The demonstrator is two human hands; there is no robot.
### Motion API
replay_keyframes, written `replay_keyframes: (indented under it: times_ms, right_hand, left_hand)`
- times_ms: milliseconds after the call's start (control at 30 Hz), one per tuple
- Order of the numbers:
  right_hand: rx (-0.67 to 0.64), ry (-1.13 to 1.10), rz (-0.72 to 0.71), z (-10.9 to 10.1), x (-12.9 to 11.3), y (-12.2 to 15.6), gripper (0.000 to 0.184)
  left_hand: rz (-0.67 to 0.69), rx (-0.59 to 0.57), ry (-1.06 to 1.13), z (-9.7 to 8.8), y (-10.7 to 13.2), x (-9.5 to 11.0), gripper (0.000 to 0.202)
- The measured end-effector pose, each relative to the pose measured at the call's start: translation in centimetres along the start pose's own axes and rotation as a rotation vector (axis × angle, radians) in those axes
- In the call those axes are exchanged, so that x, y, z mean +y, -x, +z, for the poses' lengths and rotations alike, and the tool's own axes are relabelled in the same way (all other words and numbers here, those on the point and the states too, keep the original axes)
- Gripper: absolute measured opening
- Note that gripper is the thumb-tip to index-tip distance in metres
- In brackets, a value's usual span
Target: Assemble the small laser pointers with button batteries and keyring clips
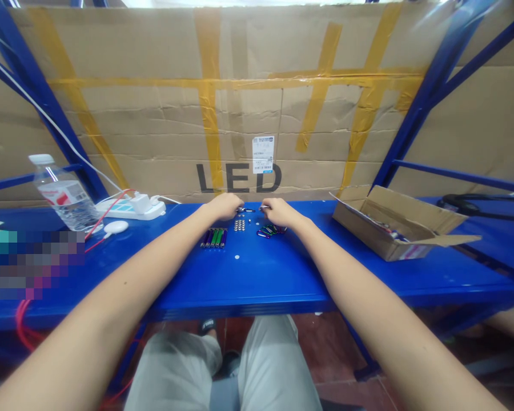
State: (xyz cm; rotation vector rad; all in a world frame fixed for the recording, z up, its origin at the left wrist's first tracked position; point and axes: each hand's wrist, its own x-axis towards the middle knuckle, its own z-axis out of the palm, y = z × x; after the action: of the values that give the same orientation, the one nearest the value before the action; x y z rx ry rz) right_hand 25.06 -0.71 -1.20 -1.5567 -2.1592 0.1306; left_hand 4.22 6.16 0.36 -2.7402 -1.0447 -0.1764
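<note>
My left hand [227,206] is at the far part of the blue table, fingers pinched on a small dark-and-silver piece [247,210] that points right. Opposite it, my right hand [276,211] pinches a small silver piece [264,208]; its exact kind is too small to tell. Between and in front of the hands lie several small round silver cells [239,225] in rows. A row of slim purple and green metal tubes [214,238] lies below my left hand. Coloured carabiner-like clips [268,230] are piled under my right hand.
An open cardboard box [368,220] with small items stands at the right. At the left are a water bottle [66,191], a white power strip [148,209] and a round white charger [116,227] with red cable. A large taped carton [163,131] stands behind the table.
</note>
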Motion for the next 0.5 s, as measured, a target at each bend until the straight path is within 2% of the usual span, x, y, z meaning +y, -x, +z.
replay_keyframes:
  times_ms: [100, 200, 367, 500]
  right_hand:
    - [-0.008, -0.038, 0.036, 0.1, -0.5, 0.1, 0.025]
    - [-0.011, -0.050, 0.050, 0.2, -0.6, 0.0, 0.023]
    - [-0.010, -0.054, 0.076, 0.1, -0.2, -0.1, 0.022]
    - [-0.005, -0.039, 0.076, 0.0, -0.2, -0.2, 0.022]
  left_hand:
    - [-0.049, 0.062, 0.160, -0.4, 0.8, 0.1, 0.018]
    - [0.003, 0.001, 0.337, -0.5, 1.2, 1.1, 0.018]
    - [0.087, -0.059, 0.330, -0.3, 1.1, 2.8, 0.020]
    - [0.126, -0.068, 0.314, -0.3, 0.8, 3.2, 0.020]
